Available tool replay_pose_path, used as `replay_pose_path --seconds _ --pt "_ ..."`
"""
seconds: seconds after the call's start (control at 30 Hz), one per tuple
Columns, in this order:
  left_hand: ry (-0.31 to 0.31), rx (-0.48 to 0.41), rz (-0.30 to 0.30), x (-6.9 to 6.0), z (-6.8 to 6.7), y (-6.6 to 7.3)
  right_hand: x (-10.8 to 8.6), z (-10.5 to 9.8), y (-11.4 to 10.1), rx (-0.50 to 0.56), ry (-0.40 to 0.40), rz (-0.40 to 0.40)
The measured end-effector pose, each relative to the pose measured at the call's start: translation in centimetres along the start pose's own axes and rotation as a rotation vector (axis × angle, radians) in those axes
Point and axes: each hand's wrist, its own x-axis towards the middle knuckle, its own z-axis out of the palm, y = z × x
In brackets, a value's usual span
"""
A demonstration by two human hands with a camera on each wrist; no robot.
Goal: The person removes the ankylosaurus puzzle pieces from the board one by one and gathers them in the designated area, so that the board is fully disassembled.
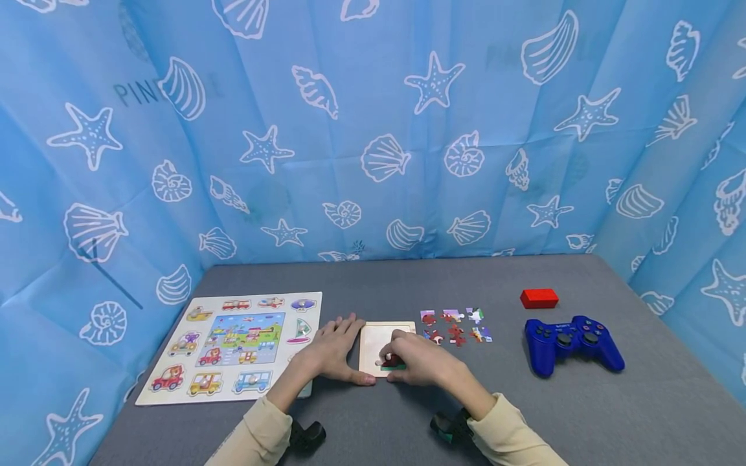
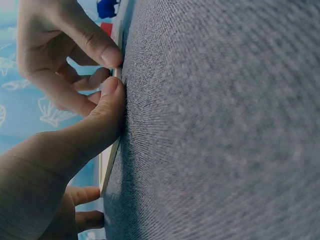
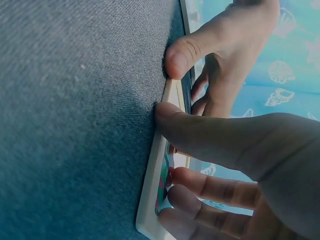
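Observation:
A small square wooden puzzle tray (image 1: 373,331) lies flat on the table between both hands. My left hand (image 1: 335,349) rests on its left side, the fingers stretched along the far left corner and the thumb against the near edge. Over the tray's near right part, my right hand (image 1: 422,357) curls its fingertips onto a dark red and green jigsaw piece (image 1: 392,361), partly hidden by the fingers. The right thumb (image 3: 170,111) lies on the tray's near rim. Right of the tray, several loose jigsaw pieces (image 1: 456,332) are spread in two rows.
A large wooden vehicle peg puzzle board (image 1: 227,304) lies at the left. At the right are a red block (image 1: 539,298) and a blue game controller (image 1: 574,344). A blue shell-patterned curtain (image 1: 373,213) hangs behind the grey table (image 1: 495,414).

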Motion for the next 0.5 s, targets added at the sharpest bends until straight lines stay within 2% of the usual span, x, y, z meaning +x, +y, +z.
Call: replay_pose_path --seconds 0.5 --pt "0.006 -0.002 0.003 0.06 0.06 -0.05 0.03 0.03 -0.04 0.023 0.015 0.055"
